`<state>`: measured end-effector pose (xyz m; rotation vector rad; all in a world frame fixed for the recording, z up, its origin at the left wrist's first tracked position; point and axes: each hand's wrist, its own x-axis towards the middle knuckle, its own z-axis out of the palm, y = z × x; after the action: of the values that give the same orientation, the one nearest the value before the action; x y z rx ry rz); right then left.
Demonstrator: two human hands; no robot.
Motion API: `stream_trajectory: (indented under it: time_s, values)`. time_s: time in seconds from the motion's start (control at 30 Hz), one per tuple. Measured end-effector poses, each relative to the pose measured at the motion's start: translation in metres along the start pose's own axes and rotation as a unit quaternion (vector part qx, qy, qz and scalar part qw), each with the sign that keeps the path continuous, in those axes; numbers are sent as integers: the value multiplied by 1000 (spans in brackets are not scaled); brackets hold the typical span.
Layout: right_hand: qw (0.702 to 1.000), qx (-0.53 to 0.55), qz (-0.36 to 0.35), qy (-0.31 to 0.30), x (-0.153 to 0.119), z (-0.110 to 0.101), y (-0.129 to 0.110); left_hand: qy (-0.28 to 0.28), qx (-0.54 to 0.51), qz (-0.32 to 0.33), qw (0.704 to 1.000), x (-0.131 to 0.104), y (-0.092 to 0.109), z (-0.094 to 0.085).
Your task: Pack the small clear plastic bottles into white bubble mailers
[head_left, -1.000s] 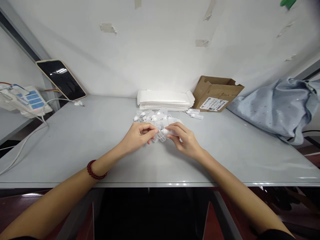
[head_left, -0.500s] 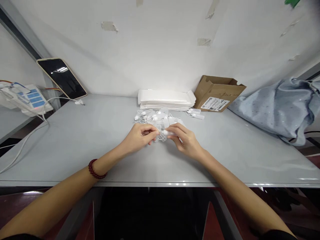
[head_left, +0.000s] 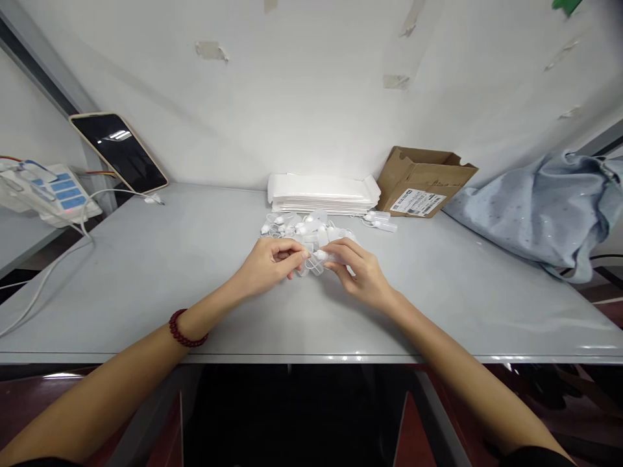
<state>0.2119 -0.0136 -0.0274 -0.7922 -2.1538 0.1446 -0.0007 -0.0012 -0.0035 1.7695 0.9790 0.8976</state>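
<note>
Between thumb and fingers, my right hand holds a small clear plastic tube with a white cap. My left hand pinches something thin at the capped end, seemingly the tube's white cord; the fingertips cover most of it. Just behind both hands lies a loose pile of similar clear tubes with white caps and cords. A pair of the same tubes rests apart from the pile, to the right.
A stack of white flat packets stands against the wall, beside an open cardboard box. A blue-grey cloth bag lies at the right. On the left are a phone, a power strip and a white cable.
Both hands stay almost in place, with the capped tube still in my right hand. My left hand shifts very slightly; the view moves a little.
</note>
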Motion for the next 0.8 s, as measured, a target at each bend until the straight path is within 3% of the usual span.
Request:
stream_trajectory:
  time_s: [0.27,0.57,0.63,0.8]
  values:
    - [1000,0,2,18,2,-2,1,41,-11,-3,999,2,-3,-1]
    - [1000,-3,-4,-8,2,-2,1,27,-18,-20,999,2,-1,-2]
    - [1000,-14,4,-15,4,-4,4,68,-36,-30,997,4,-1,-3]
    - [994,-82,70,18,3,-21,30,262,-108,-45,958,13,-8,-9]
